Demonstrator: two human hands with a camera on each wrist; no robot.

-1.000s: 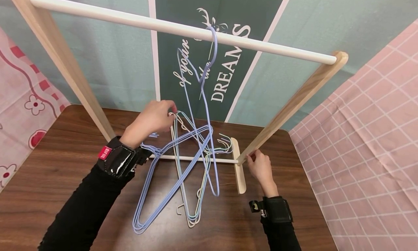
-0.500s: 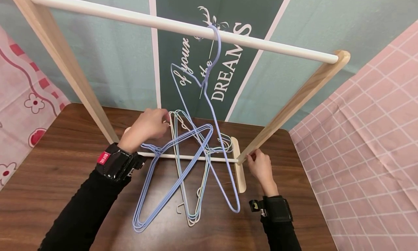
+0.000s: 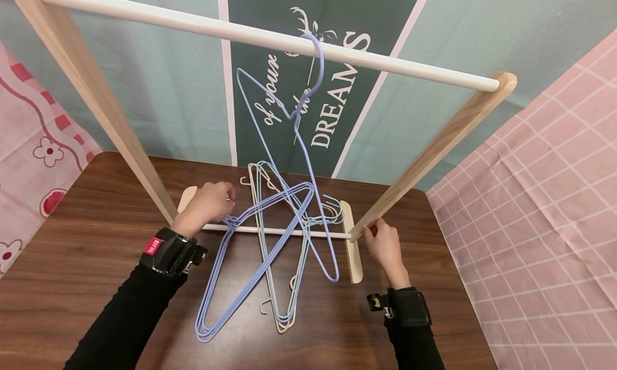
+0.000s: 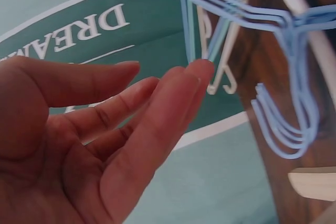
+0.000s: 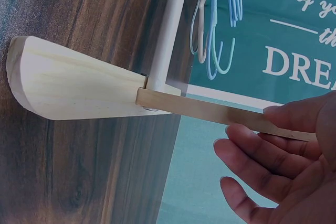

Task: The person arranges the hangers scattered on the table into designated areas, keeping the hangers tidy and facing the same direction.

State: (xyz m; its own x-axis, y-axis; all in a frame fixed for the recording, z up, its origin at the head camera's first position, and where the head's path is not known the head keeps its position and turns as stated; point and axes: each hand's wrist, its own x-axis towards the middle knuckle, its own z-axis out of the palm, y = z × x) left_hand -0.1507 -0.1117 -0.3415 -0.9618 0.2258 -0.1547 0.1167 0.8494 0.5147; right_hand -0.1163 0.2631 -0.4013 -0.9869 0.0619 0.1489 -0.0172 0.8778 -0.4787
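My left hand (image 3: 207, 206) hovers by the hooks of a stack of blue hangers (image 3: 260, 272). In the left wrist view its fingers are loosely bent with nothing between them, and the blue hooks (image 4: 307, 103) lie apart from them. With thumb and fingers, my right hand (image 3: 385, 247) pinches the lower part of the rack's wooden right post (image 5: 205, 113). One blue hanger (image 3: 322, 70) hangs by its hook from the white top rail (image 3: 193, 24), tilted. Cream and light-blue hangers (image 3: 284, 327) lie crossed with the blue stack.
A wooden left post (image 3: 111, 102) and a thin white lower bar (image 3: 246, 229) complete the rack. Its right foot (image 3: 354, 263) stands on the brown table (image 3: 409, 338). Behind hangs a teal printed cloth (image 3: 193, 91); a pink checked cloth (image 3: 554, 198) borders the right side.
My left hand has moved down and left, away from the cream hanger's hook to the blue hooks. The hanging hanger has swung about. My right hand has stayed on the post.
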